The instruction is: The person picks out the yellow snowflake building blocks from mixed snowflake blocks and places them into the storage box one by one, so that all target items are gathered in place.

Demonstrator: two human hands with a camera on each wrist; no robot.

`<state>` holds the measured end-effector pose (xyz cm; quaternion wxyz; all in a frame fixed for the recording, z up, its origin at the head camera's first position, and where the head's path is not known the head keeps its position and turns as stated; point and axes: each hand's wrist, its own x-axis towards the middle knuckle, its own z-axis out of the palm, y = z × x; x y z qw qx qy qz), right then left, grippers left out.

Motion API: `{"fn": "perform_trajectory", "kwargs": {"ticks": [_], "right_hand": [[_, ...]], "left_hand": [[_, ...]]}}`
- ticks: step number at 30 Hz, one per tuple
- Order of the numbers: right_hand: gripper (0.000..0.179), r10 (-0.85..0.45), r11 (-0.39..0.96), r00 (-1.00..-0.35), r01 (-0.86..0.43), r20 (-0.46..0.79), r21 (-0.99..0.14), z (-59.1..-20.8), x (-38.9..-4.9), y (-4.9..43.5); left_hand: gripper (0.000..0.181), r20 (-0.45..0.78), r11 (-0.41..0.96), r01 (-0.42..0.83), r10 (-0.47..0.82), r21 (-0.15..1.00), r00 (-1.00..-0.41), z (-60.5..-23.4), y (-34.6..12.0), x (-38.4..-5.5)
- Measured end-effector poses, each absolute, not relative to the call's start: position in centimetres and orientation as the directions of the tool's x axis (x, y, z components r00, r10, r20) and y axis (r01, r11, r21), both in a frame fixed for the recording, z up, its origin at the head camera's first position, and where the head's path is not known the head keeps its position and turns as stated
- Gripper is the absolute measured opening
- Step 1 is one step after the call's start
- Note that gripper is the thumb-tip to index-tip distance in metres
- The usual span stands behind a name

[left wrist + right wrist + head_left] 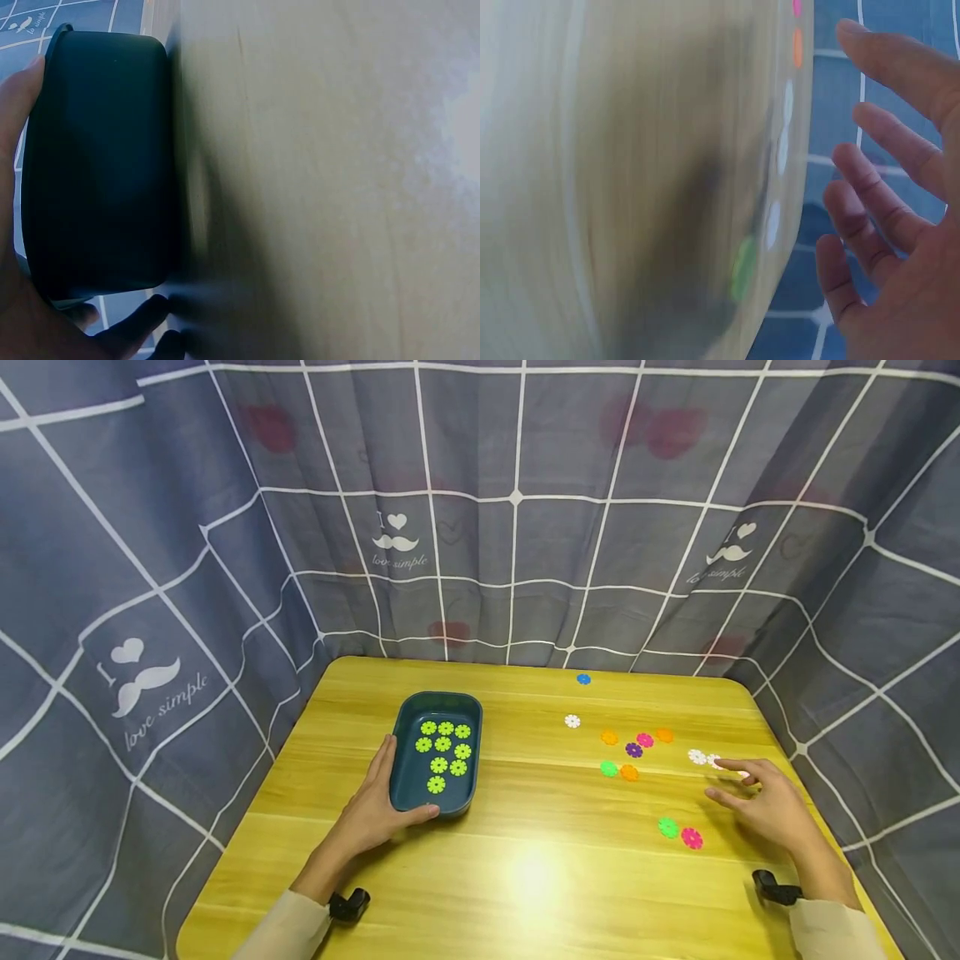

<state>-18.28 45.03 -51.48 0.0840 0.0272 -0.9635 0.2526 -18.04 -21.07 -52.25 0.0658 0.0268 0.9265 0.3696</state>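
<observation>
A dark teal rectangular tray (406, 777) stands at the left of the table, with several yellow-green snowflake discs (442, 744) lying flat in it. My left hand (378, 806) grips its near left corner, thumb at the near end and fingers along the left side. In the left wrist view, the tray's outer wall (105, 165) hides its contents. My right hand (768, 802) hovers at the right with fingers spread, holding nothing. White snowflake discs (697, 757) lie by its fingertips. The right wrist view also has a green disc (742, 270) below the fingers, hidden in the head view.
Orange (609, 737), purple (633, 750), pink (692, 838) and green discs (668, 827) are scattered over the right half of the wooden table (525, 793). A blue disc (583, 679) lies near the back edge. Grey checked curtains (480, 543) surround the table's back and sides.
</observation>
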Motion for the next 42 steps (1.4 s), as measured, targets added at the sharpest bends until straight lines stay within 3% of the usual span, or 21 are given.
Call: {"fn": "perform_trajectory", "kwargs": {"ticks": [22, 42], "right_hand": [[0.075, 0.144, 0.879, -0.99, 0.124, 0.008, -0.461, -52.7, -17.0, 51.4], [0.052, 0.234, 0.853, -0.972, 0.189, 0.033, -0.487, -53.4, -16.6, 51.2]], "left_hand": [[0.15, -0.069, 0.731, 0.02, 0.092, 0.682, -0.993, -52.2, -20.9, -17.8], [0.15, -0.108, 0.733, -0.004, 0.095, 0.68, -0.99, -52.1, -21.0, -18.0]]}}
